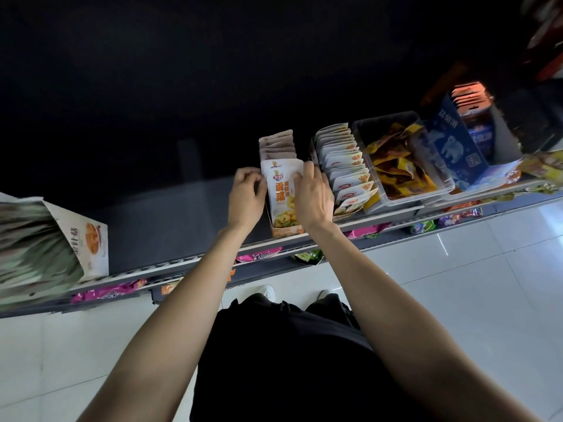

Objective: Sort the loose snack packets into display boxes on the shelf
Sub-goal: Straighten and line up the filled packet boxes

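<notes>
- A white snack packet (281,190) with orange lettering stands upright at the front of a narrow orange display box (288,230) on the shelf (170,214), with a row of similar packets (277,146) filed behind it in the same box.
- The left hand (246,196) holds the packet's left edge, fingers curled in against it.
- The right hand (313,199) holds the packet's right edge, thumb and fingertips pinching near the top corner.
- Just to the right stands a second box of white packets (345,166), stacked in an overlapping row and leaning toward the shelf front.
- Beside that is a clear plastic bin (405,193) filled with loose yellow-and-brown packets (396,166).
- Further right, a blue carton with polar bears (454,144) stands tilted, with orange-topped packets (469,95) behind it; this part is blurred.
- At the far left of the shelf, a white box with an orange picture (91,239) holds a blurred stack of greenish packets (30,239).
- Pink, green and purple packets (259,255) show on the shelf level below, over a pale tiled floor (457,284).
</notes>
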`<action>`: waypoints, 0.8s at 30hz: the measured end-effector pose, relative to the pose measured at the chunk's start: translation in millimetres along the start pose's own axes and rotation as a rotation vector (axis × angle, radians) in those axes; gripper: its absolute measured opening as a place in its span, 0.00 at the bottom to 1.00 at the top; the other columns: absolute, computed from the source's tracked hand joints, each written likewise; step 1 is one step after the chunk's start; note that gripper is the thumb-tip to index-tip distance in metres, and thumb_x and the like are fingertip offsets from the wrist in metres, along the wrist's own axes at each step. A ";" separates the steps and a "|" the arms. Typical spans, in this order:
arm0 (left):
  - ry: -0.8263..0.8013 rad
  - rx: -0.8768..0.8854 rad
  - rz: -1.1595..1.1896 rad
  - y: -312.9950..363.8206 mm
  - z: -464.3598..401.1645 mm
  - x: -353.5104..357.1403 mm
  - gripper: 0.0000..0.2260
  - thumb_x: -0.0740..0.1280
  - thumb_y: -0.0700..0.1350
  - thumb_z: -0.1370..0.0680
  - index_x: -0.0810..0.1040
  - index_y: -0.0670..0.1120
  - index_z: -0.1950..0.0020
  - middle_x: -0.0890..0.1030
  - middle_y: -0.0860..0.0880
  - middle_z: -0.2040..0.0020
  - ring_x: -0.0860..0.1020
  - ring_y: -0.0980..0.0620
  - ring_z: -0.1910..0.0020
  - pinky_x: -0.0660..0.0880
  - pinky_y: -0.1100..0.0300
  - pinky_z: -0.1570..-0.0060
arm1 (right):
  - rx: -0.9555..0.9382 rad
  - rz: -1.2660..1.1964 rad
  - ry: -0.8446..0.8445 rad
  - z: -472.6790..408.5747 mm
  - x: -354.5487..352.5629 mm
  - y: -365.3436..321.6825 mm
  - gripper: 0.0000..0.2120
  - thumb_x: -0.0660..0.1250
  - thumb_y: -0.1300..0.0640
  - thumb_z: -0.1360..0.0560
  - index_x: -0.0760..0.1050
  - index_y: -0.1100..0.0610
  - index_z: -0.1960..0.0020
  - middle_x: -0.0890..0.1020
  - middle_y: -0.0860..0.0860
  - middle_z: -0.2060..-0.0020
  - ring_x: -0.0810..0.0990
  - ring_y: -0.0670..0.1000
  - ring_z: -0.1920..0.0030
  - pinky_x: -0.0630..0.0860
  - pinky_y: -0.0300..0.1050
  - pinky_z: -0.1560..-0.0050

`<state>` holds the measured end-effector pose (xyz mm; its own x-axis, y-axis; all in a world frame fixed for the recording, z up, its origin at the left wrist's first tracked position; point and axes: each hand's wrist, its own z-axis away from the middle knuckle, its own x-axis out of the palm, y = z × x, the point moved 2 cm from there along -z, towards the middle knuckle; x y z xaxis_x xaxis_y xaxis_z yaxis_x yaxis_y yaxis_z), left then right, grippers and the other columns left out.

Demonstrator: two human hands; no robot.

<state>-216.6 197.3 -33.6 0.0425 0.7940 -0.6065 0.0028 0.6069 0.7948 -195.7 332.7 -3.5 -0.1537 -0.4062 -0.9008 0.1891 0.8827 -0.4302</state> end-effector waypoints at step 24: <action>-0.165 0.031 0.181 28.2 -1.9 5.1 0.37 0.63 0.34 0.22 0.43 0.49 0.22 0.45 0.49 0.22 0.49 0.58 0.25 0.61 0.73 0.35 | -0.131 -0.264 -0.152 -13.9 3.3 5.3 0.38 0.67 0.67 0.27 0.52 0.57 0.23 0.64 0.54 0.27 0.69 0.56 0.32 0.74 0.49 0.41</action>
<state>-218.2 218.5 -14.3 0.2081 0.8715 -0.4440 0.0109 0.4519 0.8920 -208.7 339.3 -7.9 -0.0319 -0.6472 -0.7616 0.0338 0.7609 -0.6480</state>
